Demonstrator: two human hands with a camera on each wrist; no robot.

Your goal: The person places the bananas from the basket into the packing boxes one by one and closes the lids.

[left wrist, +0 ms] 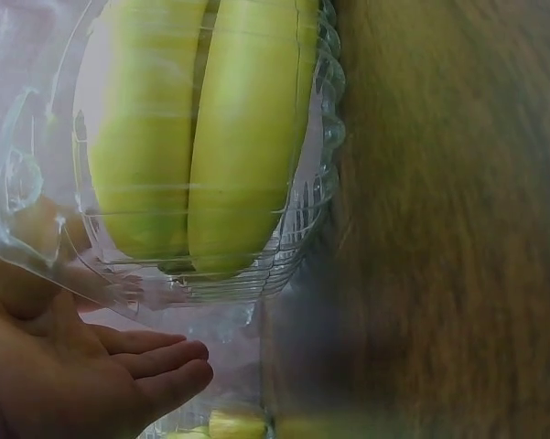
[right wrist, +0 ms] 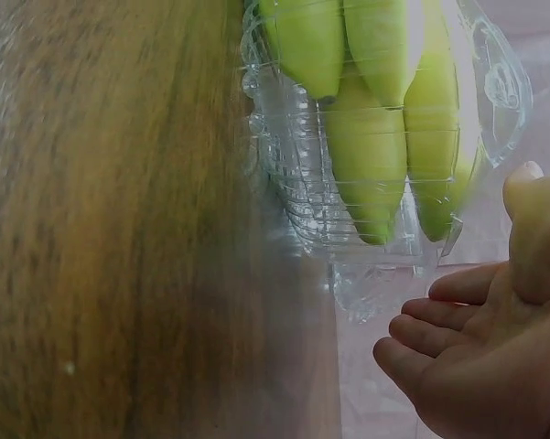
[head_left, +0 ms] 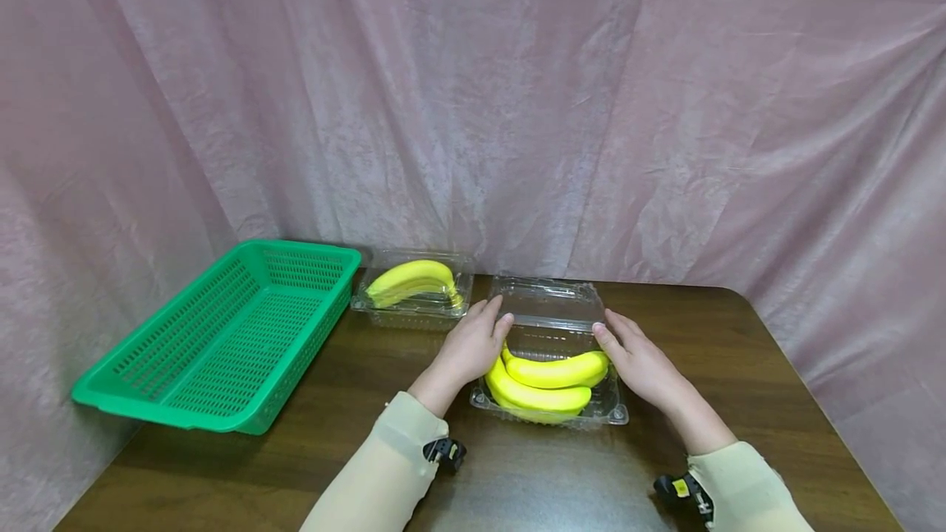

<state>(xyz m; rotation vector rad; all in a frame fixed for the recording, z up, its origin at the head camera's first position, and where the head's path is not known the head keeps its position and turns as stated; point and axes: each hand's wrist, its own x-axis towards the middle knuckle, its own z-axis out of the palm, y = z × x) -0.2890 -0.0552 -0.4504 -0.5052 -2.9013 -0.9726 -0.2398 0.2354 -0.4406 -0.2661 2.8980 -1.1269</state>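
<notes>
A clear plastic clamshell box sits on the table between the two hands, its lid folded back toward the curtain. Inside lie several yellow bananas, also seen through the box's side wall in both wrist views. At the box's left side is my left hand, fingers extended forward, the thumb over the rim beside the bananas. My right hand lies along the right side with straight fingers, its thumb tip close to the back corner near the hinge.
A second clear box with bananas, its lid down, stands behind the left hand. Farther left is a green plastic basket with slotted walls. The pink curtain hangs right behind the wooden table.
</notes>
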